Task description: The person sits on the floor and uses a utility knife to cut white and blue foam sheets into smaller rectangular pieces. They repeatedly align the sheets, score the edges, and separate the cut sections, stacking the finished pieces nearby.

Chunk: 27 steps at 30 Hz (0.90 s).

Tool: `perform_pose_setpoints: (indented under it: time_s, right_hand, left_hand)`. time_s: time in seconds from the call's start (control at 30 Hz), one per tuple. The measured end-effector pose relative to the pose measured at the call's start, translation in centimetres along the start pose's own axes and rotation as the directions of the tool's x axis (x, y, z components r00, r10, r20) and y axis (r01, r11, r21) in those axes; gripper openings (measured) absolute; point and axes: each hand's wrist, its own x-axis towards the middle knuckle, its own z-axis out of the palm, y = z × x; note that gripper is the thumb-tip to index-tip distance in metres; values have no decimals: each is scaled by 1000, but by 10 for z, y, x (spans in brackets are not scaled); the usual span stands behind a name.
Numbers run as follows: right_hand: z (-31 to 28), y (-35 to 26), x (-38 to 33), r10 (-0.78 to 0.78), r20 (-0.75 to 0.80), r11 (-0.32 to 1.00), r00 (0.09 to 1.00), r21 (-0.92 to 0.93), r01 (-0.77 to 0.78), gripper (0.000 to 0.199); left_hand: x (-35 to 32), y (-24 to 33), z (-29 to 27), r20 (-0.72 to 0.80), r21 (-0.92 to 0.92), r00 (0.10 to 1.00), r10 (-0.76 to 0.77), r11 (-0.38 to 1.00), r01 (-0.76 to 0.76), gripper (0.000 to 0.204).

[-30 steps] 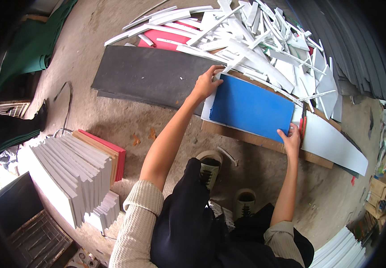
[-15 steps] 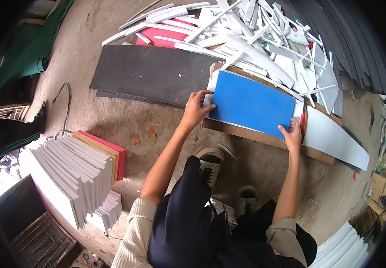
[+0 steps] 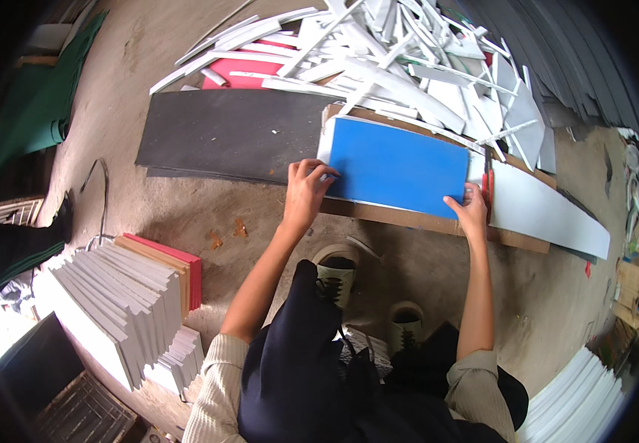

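Note:
A flat blue rectangular sheet (image 3: 399,164) lies over a white sheet (image 3: 326,142), whose edge shows at its left, above brown cardboard (image 3: 378,215). My left hand (image 3: 305,193) is closed at the left edge of the blue sheet, fingertips bent and bunched there. At the lower right corner, my right hand (image 3: 470,210) pinches the blue sheet, its thumb on top; the undersides of the fingers are hidden. Just right of that hand is a red-handled cutting tool (image 3: 488,188), perhaps scissors, lying on the long white sheet (image 3: 548,212).
White offcut strips (image 3: 408,66) pile up beyond the cardboard, over a red sheet (image 3: 242,72). Dark sheets (image 3: 223,133) lie to the left. Stacked white boards (image 3: 124,295) stand near left, with more white sheets (image 3: 574,399) at lower right. My shoes (image 3: 336,275) are on the floor between.
The view has shifted, so the blue sheet appears slightly farther left. My left hand's fingers have drawn closer together at the sheet's left edge. My right hand stays at its lower right corner.

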Motion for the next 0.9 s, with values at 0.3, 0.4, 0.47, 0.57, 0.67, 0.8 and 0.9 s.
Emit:
perform_pose_setpoints:
  time_s: [0.3, 0.4, 0.47, 0.57, 0.67, 0.8, 0.9]
  right_hand:
    - [-14, 4, 7, 193, 140, 838, 971, 492, -237, 32]
    - [-12, -4, 7, 248, 178, 812, 952, 498, -304, 32]
    - [-13, 1, 7, 251, 166, 825, 954, 478, -300, 31]
    - [-9, 11, 7, 227, 104, 842, 968, 479, -248, 31]
    - [-5, 7, 8, 210, 33, 875, 977, 440, -203, 30]
    - [-3, 5, 9, 196, -3, 892, 981, 416, -177, 30]
    - [-3, 0, 8, 185, 4, 899, 983, 403, -171, 30]
  left_hand:
    - [-6, 6, -8, 89, 149, 971, 220, 961, -232, 45]
    - [-7, 4, -7, 60, 156, 964, 259, 952, -265, 46]
    - [-6, 8, -6, 66, 202, 950, 304, 929, -311, 43]
    - [-8, 5, -1, 57, 151, 948, 313, 936, -318, 44]
    - [-8, 6, -1, 45, 143, 948, 316, 937, -319, 44]
    - [-10, 9, 1, 43, 194, 941, 336, 921, -337, 43]
    - [-12, 5, 2, 29, 205, 938, 345, 916, -344, 43]
